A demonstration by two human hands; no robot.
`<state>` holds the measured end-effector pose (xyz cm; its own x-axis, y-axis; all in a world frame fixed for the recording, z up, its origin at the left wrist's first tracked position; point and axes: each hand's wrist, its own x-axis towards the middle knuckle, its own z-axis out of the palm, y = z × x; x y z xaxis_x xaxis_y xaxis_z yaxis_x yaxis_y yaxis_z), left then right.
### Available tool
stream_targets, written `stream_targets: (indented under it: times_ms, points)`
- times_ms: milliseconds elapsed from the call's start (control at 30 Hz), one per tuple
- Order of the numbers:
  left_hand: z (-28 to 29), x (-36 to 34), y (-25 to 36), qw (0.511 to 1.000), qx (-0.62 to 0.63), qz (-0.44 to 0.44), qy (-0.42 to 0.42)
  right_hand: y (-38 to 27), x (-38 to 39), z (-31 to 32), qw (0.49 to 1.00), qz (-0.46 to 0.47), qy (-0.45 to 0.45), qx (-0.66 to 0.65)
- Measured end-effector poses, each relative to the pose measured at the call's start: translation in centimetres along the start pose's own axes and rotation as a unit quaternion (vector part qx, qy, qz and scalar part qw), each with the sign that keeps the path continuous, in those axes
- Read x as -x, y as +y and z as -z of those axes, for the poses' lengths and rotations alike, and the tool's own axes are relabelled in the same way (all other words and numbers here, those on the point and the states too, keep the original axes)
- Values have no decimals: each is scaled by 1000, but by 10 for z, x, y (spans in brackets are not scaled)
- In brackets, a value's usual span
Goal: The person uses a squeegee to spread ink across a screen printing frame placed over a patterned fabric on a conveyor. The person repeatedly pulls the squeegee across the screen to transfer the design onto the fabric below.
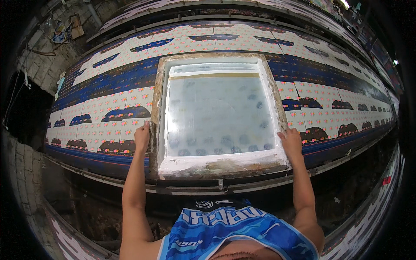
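A large screen printing frame (221,167) lies over the long printing table in front of me. Its wooden border is worn and smeared with white, and a pale translucent mesh (216,112) with faint dark round marks along its near side fills the middle. My left hand (142,136) is closed on the frame's left edge, near its front corner. On the opposite edge, at about the same depth, my right hand (291,141) grips the border with the thumb on top. Fabric pieces (134,117) printed with small pink flowers show on both sides of the frame.
A metal rail (203,188) runs along the table's near edge. Dark blue strips (108,89) lie between the rows of printed pieces. Another table (182,13) stretches behind, and a block wall (41,71) stands at the left. Part of a further table (368,225) appears at lower right.
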<state>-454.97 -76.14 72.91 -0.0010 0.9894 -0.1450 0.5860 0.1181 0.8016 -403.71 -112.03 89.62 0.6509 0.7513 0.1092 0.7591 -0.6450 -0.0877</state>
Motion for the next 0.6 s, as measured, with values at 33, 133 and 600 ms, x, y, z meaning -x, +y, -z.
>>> stream_targets:
  times_ms: [33,133,600]
  points:
    - [0,2,1,1000,1,0,-3,-18,11,3,996,64,-6,-62]
    - [-1,2,4,1000,-6,9,-1,-79,64,0,915,334,-90,-209]
    - [-1,6,18,1000,-2,-6,-16,-169,84,-23,936,332,-118,-10]
